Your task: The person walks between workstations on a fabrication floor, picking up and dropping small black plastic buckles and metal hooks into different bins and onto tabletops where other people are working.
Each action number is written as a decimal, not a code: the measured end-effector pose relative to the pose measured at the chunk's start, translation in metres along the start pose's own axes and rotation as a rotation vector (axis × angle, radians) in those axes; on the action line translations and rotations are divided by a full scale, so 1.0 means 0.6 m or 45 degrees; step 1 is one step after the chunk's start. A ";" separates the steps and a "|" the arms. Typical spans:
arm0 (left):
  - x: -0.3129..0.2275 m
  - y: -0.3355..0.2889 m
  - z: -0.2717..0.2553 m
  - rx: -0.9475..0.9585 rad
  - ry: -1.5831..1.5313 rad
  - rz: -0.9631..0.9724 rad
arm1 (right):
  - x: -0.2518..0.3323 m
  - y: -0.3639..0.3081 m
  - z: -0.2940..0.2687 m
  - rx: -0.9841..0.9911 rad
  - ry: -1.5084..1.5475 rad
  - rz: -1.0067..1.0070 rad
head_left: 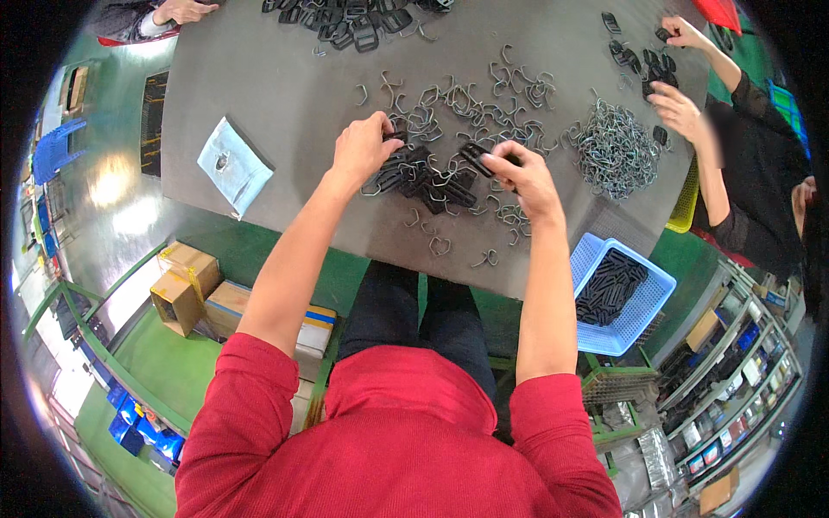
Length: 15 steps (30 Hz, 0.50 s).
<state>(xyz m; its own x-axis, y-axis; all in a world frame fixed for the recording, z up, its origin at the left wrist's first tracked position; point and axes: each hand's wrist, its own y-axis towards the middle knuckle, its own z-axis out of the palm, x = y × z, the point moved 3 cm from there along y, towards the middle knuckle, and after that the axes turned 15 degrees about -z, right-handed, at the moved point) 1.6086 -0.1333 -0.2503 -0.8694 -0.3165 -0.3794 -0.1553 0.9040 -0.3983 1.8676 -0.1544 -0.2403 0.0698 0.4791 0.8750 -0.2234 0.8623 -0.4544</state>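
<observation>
My right hand (527, 179) is closed on a black slotted plastic buckle (475, 159), gripped between thumb and fingers above the table. My left hand (363, 148) pinches a small dark piece (395, 135), mostly covered by the fingers; it looks like another black buckle. Below and between both hands lies a heap of black plastic buckles (436, 186) mixed with bent wire hooks (440, 247). More silvery wire hooks (462, 104) are scattered just beyond my hands.
A dense pile of wire hooks (617, 151) lies on the grey table (285, 69) to the right. Black buckles (345, 22) are heaped at the far side. A blue basket (583, 259) holds black strips. A pale blue packet (235, 164) lies left. Co-workers' hands (678, 112) reach in.
</observation>
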 end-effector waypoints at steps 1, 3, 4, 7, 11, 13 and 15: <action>0.002 0.005 0.000 0.103 0.003 -0.052 | 0.007 -0.016 -0.001 0.024 0.247 -0.026; 0.003 0.013 -0.012 0.201 0.004 -0.103 | 0.022 -0.030 0.006 0.052 0.492 -0.054; 0.004 0.016 -0.024 0.250 -0.127 -0.114 | 0.028 -0.030 0.014 0.065 0.531 -0.061; 0.018 0.026 -0.035 0.434 -0.593 -0.187 | 0.013 -0.006 0.035 0.108 0.343 -0.024; 0.067 0.043 -0.048 0.853 -1.455 -0.244 | 0.005 0.034 0.081 0.206 0.069 -0.082; 0.086 0.031 -0.036 1.052 -1.851 -0.288 | 0.016 0.029 0.098 0.222 0.185 -0.066; 0.094 0.031 -0.024 0.814 -1.514 -0.418 | 0.025 0.027 0.096 0.104 -0.413 0.060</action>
<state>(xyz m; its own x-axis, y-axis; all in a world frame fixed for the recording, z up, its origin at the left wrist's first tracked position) 1.5501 -0.1302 -0.2669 0.1313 -0.8300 -0.5421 0.2472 0.5569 -0.7929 1.8094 -0.1428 -0.2247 -0.2524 0.4297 0.8670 -0.2969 0.8184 -0.4921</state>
